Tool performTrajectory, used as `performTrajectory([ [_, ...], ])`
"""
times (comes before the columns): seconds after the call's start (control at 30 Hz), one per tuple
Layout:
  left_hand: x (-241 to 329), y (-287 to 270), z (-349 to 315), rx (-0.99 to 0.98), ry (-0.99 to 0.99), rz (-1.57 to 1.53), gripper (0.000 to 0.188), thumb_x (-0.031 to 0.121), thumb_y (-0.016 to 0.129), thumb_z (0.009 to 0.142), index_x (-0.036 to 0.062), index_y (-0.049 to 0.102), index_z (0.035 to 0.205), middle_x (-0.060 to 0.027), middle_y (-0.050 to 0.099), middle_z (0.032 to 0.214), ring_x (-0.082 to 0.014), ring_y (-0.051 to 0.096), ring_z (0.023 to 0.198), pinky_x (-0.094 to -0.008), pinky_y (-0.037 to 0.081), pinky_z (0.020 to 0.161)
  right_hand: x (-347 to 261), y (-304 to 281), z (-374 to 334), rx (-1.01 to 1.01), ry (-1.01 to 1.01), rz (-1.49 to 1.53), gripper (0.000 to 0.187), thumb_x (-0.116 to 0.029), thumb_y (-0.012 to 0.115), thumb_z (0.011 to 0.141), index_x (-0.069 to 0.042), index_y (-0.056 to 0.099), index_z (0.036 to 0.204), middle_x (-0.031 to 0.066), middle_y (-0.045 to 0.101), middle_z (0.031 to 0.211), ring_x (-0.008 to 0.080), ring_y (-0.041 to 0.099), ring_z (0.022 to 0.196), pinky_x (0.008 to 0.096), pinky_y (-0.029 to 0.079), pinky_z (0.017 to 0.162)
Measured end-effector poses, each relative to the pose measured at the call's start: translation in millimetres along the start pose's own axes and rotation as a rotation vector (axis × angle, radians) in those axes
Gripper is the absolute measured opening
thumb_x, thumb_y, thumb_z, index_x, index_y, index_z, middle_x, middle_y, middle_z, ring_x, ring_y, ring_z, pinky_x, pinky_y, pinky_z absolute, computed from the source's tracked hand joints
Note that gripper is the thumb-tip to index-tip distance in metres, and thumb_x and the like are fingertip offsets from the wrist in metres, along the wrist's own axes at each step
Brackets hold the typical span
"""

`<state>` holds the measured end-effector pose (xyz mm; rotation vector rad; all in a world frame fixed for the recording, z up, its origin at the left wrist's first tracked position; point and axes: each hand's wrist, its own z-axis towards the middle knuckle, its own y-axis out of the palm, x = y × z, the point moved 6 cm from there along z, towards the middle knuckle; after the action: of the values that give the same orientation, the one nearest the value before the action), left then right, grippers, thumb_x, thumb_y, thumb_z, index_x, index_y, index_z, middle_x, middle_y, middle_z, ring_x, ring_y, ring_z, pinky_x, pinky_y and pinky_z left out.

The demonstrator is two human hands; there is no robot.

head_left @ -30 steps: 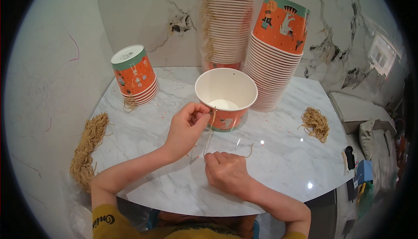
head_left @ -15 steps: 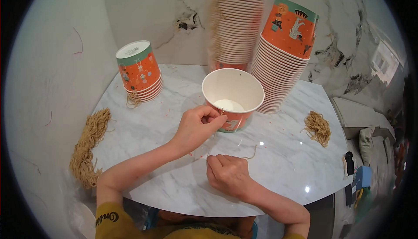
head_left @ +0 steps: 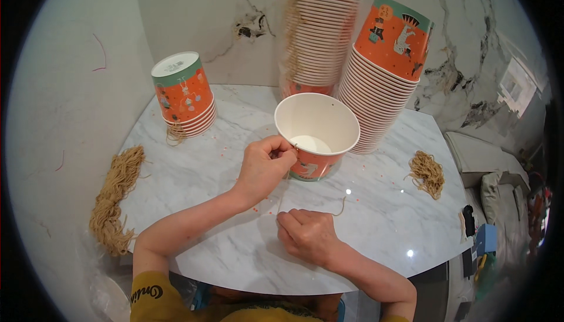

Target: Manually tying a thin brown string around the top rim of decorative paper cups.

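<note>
Because the cup (head_left: 317, 166) stands upright and open on the table (head_left: 376, 234) with nothing visibly bracing its far side, any sharp pull on the string (head_left: 343, 206) at its near rim could tip it or drag it toward the person. The left hand (head_left: 267, 163) has thumb and forefinger pinched together on the string right at that rim — just where the pinch hides the hole or knot, if there is one, so I cannot tell how well the string is secured. Should the pinch slacken while the other end is tugged, the string could slip loose; should it press too hard, the paper rim may bend or tear. The right hand (head_left: 308, 237) lies low on the table, fingers curled in and apparently closed over the string, which drops to it as a faint line from the cup and pokes out in a loose curl on the far side. Its fingertips are hidden, so how firm that hold is I cannot say; a loose one could let the strand slide through. Behind the cup, the tall stack (head_left: 382, 87) leans and overlaps it in view — whether they touch is unclear — and a backward shove might knock that stack into the bagged stack (head_left: 323, 28). Farther out, the short stack (head_left: 185, 96), the bundle (head_left: 117, 199) near the left edge and the tangle (head_left: 427, 174) at right seem safe, though loose strands could snag a passing forearm.
</note>
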<state>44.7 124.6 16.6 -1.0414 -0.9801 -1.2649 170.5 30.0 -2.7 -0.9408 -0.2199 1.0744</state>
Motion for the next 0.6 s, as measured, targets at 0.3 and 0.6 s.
performTrajectory([
  [0.3,3,-15,1,-0.09,0.289,0.091,0.013,0.004,0.061,0.086,0.0003,0.059,0.074,-0.0001,0.055,0.065,-0.0094,0.046,0.056,-0.0282,0.037,0.051,21,-32,10,-0.104,0.505,0.866,0.009,-0.005,0.064,0.096,0.001,0.069,0.1,0.0009,0.067,0.078,0.0043,0.058,0.065,0.0228,0.046,0.057],
  [0.6,40,21,-61,-0.219,1.2,0.532,0.017,0.008,0.071,0.07,0.0067,0.061,0.083,-0.0078,0.065,0.097,-0.0193,0.06,0.058,-0.0321,0.048,0.05,62,-62,14,0.201,0.683,1.071,0.012,-0.009,0.061,0.098,0.002,0.068,0.097,0.0015,0.061,0.069,0.0047,0.054,0.056,0.0187,0.036,0.045],
])
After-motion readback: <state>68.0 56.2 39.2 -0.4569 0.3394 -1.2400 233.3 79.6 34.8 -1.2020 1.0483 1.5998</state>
